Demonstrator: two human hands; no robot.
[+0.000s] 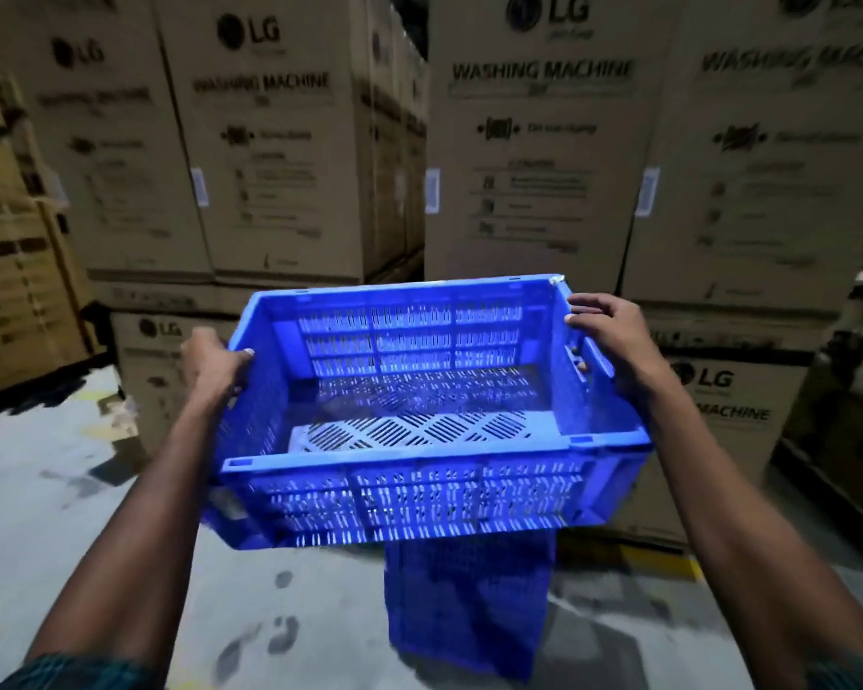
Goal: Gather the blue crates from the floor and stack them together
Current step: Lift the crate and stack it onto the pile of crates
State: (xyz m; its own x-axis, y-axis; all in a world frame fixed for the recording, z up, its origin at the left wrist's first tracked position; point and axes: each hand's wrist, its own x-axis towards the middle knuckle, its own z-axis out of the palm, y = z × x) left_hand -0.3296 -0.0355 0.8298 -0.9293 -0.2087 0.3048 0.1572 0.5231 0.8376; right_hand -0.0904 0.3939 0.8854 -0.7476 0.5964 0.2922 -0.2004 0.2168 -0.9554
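Forearms reach forward from the lower corners, and both hands carry a blue crate (419,415) in the air with its long axis running left to right. The left hand (215,361) grips the left short rim; the right hand (606,336) curls over the right rim by the handle slot. Directly beneath, slightly right of centre, another blue crate (469,605) stands on the floor (71,490), so the stacking move looks like a descent. Beyond rise washing machine cartons (539,141).

Blue crate (419,415) held aloft, left hand (212,363) and right hand (603,336) gripping its ends, cardboard boxes (534,141) behind
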